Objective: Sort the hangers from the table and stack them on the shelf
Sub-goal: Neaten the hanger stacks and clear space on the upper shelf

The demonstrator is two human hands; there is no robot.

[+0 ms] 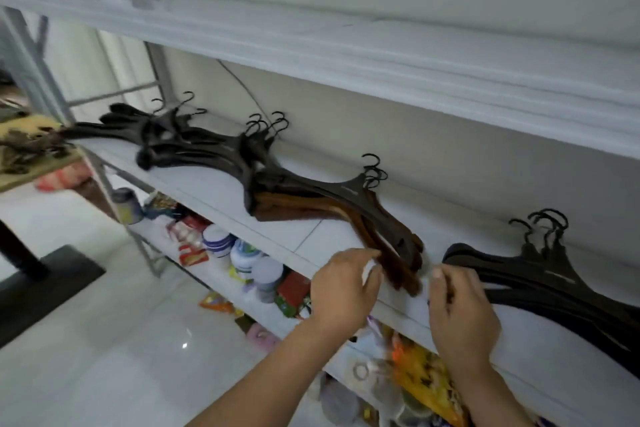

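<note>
Our left hand point(343, 291) has its fingertips at the lower end of the brown hangers point(391, 253), fingers above and thumb below. Motion blur keeps us from saying whether it pinches the wood or only touches it. Our right hand point(460, 308) is just beside it, thumb raised, its fingers hidden at the near end of the black stack point(540, 284), so we cannot tell its hold either.

Both bundles lie flat on the middle board of the shelf point(207, 191), hooks toward the wall, and the brown ones carry a few black hangers on top. Further left on the same board lie 2 more black piles point(194, 149). Jars and packets point(242, 253) crowd the board below.

We judge the sorting largely done and the step in hand to be tidying the 2 nearest bundles. The brown tips reach the front edge, so the next move calls for a gentle push back toward the wall without tipping the bundle off.
</note>
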